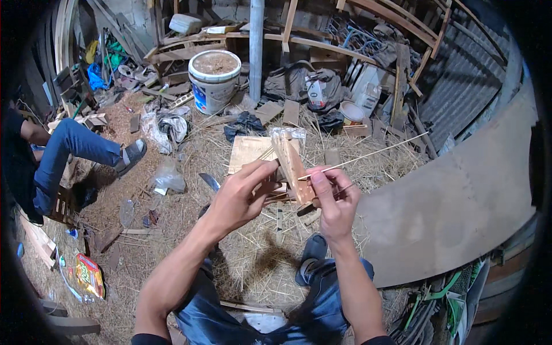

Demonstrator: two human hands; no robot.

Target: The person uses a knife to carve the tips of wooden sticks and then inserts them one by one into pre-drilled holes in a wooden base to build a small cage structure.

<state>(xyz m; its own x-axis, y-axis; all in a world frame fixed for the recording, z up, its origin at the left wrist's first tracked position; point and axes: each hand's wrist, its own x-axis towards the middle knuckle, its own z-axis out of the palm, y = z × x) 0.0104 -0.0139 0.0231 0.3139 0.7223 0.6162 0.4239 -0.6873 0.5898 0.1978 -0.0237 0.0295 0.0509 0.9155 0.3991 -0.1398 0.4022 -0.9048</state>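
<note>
A narrow piece of light wood point(290, 161) stands tilted between my two hands, in front of my body. My left hand point(244, 192) is closed, its fingers curled against the left side of the wood. Between the thumb and fingers of my right hand point(335, 202) a long thin stick point(379, 152) is pinched. One end of the stick meets the wood; the other points far right. A dark-tipped part shows below the wood by the right fingers, its kind unclear. Behind lies a flat wooden board point(244, 150). A blade point(209, 181) rests left of my left hand.
Straw and shavings cover the floor. A white bucket point(214, 86) filled with shavings stands by a grey pole point(256, 52). A large flat sheet point(443, 213) leans in at right. Another person's leg point(80, 141) reaches in from the left. A snack bag point(89, 275) lies lower left.
</note>
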